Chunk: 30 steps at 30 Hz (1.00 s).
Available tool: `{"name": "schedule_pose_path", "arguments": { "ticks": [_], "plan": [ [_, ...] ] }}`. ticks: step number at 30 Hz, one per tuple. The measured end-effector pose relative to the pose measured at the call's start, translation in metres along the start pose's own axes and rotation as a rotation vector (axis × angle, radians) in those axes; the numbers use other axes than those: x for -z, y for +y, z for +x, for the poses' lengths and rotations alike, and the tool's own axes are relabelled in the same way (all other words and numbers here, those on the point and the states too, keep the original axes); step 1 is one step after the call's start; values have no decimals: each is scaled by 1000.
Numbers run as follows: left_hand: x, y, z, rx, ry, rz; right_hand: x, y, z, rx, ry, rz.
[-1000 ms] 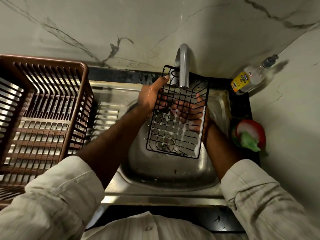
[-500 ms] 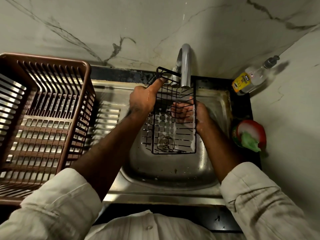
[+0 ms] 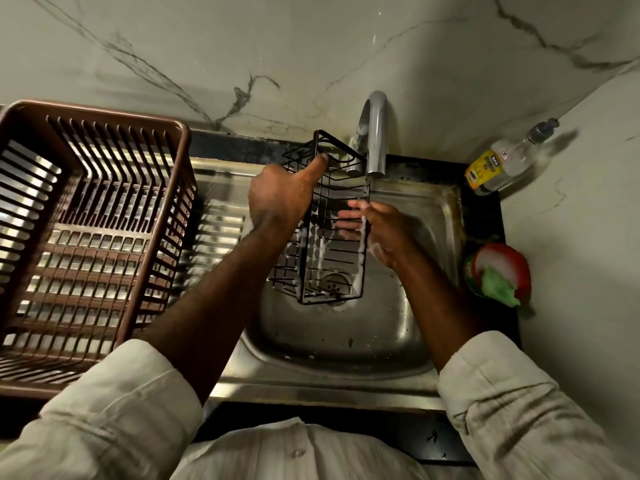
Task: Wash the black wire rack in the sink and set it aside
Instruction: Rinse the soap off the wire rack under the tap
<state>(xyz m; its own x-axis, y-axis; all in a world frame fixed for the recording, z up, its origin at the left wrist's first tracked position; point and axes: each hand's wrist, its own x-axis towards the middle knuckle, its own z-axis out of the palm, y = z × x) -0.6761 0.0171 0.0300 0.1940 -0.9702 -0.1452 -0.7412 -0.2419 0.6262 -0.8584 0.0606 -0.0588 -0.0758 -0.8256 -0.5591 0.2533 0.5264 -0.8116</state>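
Thin black wire rack [image 3: 332,258]: matt coated metal, soap-streaked; stainless-steel sink basin [image 3: 332,344]: dull, scuffed, wet; curved grey metal tap [image 3: 376,133]: satin; brown slatted plastic crate [image 3: 100,112]: faint gloss; veined marble wall [image 3: 311,46]: polished.

We see a dim, greenish scene. Light comes from the left: the clear dish-soap bottle with a yellow label [image 3: 498,164] throws a soft shadow rightward onto the pale marble wall [image 3: 588,202]. Glare streaks the stainless steel sink [image 3: 346,344] and the curved metal tap [image 3: 375,133]. Bright patches gleam through the brown slatted plastic basket [image 3: 93,237]. Our wide lens bows the edges; detail is soft.
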Motion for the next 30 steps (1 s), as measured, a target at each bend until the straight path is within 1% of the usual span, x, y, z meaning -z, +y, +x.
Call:
{"name": "schedule_pose_path", "arguments": {
  "ticks": [1,3,7,12,15,21,26,30],
  "plan": [
    [1,3,-1,-7,-16,49,-1,0,0,3,-10,3],
    [-1,4,1,12,8,32,-2,-2,-1,4,-50,-20],
    [6,7,-1,-22,27,-13,-4,-9,-2,23,-119,-55],
    [8,8,-3,-18,38,-45,-10,-15,5,33,-37,-159],
    [10,10,-6,-7,29,-35,-12,-17,9,21,10,-179],
    [7,9,-7,-43,57,-28,-12,-13,12,62,3,-212],
    [7,3,-1,-33,79,-33,-4,-16,6,1,-174,-80],
    [5,-2,8,-28,90,-117,-2,-18,6,26,-224,50]
  ]
}}
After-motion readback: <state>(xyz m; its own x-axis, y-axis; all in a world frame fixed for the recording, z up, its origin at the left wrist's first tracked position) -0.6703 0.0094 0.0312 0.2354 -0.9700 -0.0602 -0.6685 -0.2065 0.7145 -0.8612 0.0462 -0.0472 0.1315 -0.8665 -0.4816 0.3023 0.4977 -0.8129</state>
